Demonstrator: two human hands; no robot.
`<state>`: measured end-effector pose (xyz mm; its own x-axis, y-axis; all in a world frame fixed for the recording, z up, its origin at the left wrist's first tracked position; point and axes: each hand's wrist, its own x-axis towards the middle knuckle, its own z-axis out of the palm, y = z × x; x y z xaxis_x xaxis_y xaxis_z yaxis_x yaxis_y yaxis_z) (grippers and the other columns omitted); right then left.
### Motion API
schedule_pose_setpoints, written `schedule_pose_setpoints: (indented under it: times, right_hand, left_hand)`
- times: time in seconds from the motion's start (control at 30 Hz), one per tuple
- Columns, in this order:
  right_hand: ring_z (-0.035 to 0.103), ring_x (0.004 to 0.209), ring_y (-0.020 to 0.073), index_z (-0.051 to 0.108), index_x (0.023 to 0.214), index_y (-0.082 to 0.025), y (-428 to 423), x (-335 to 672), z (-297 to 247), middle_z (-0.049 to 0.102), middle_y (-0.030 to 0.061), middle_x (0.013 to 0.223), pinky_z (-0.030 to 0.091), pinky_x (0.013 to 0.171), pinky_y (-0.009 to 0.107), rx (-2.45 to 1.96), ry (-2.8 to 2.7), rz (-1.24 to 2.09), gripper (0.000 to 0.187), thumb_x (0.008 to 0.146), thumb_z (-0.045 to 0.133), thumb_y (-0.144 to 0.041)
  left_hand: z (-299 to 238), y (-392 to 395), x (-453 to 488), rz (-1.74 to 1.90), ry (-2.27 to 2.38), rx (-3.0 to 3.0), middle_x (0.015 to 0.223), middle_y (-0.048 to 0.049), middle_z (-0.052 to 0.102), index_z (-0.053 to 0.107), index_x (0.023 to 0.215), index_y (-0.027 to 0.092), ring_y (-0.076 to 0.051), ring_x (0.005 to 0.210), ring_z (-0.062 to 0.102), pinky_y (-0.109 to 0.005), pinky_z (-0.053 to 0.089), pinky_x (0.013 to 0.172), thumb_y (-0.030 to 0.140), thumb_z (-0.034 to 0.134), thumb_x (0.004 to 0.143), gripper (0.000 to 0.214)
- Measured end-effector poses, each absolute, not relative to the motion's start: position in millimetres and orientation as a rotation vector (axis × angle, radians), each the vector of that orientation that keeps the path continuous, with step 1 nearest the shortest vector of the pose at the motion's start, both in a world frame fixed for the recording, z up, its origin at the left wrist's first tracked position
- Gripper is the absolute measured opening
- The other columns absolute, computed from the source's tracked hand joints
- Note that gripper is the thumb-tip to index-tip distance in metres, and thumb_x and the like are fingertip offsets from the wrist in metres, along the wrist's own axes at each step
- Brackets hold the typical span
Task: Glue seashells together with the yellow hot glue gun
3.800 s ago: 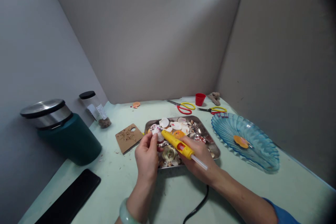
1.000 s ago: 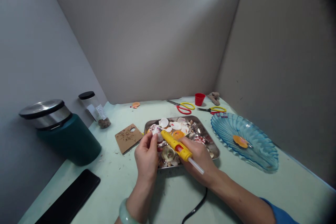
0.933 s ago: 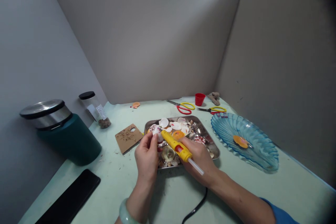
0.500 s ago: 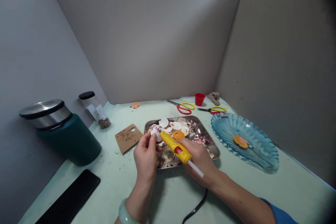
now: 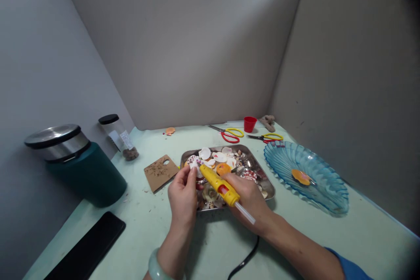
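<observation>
My left hand (image 5: 183, 190) pinches a small whitish shell (image 5: 194, 164) between thumb and fingers, above the left part of a metal tray (image 5: 269, 187). In my right hand (image 5: 247, 197) is a yellow hot glue gun (image 5: 218, 183), a clear glue stick (image 5: 245, 212) poking out of its back end. The gun's nozzle points at the shell and is very close to it; whether they touch I cannot tell. Below, the tray holds many shells, white, speckled and an orange one (image 5: 223, 169).
Left stand a teal metal-lidded container (image 5: 87, 175), a jar (image 5: 120, 138) and a black phone-like slab (image 5: 87, 245). A brown card (image 5: 160, 172) lies beside the tray. Behind are red-and-yellow scissors (image 5: 229, 133), tweezer-nosed scissors (image 5: 265, 137) and a red cup (image 5: 250, 124). A blue glass dish (image 5: 328, 192) is right.
Both hands have stayed almost in place. The shell in my left hand has tilted slightly, and the glue gun has barely shifted.
</observation>
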<state>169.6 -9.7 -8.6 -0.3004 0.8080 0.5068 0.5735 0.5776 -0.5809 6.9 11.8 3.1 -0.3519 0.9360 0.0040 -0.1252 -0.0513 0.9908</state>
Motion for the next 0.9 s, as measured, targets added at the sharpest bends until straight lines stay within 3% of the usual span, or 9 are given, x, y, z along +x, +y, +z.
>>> schedule_pose_setpoints:
  times: [0.37, 0.67, 0.9]
  right_hand:
    - [0.056, 0.061, 0.0157, 0.05, 0.08, -0.022, -9.2, 167.4, -8.6, 0.06, 0.0007, 0.072, 0.035, 0.055, 0.025, -1.107, -1.996, 0.281, 0.009, 0.08, 0.05, -0.013]
    - [0.059, 0.062, 0.0175, 0.052, 0.082, -0.021, -8.5, 165.2, -7.3, 0.063, 0.0038, 0.073, 0.035, 0.056, 0.026, -1.178, -2.081, 0.153, 0.008, 0.088, 0.053, -0.025]
    - [0.058, 0.061, 0.0175, 0.053, 0.079, -0.02, -8.2, 164.1, -10.1, 0.061, 0.0034, 0.072, 0.034, 0.055, 0.027, -1.236, -2.107, 0.104, 0.009, 0.088, 0.053, -0.023]
  left_hand:
    - [-0.3, 13.1, 6.3, 1.552, 1.362, 0.943, 0.077, -0.0036, 0.07, 0.068, 0.103, 0.012, -0.011, 0.048, 0.057, -0.023, 0.045, 0.047, 0.05, 0.072, 0.069, 0.052]
    - [-4.4, 16.2, 4.5, 1.559, 1.334, 0.931, 0.079, -0.0047, 0.071, 0.068, 0.101, 0.011, -0.01, 0.047, 0.057, -0.022, 0.046, 0.046, 0.047, 0.073, 0.07, 0.048]
    - [-1.3, 14.9, 5.1, 1.529, 1.352, 0.932, 0.079, -0.0047, 0.07, 0.068, 0.104, 0.01, -0.011, 0.049, 0.057, -0.021, 0.044, 0.044, 0.048, 0.072, 0.07, 0.051]
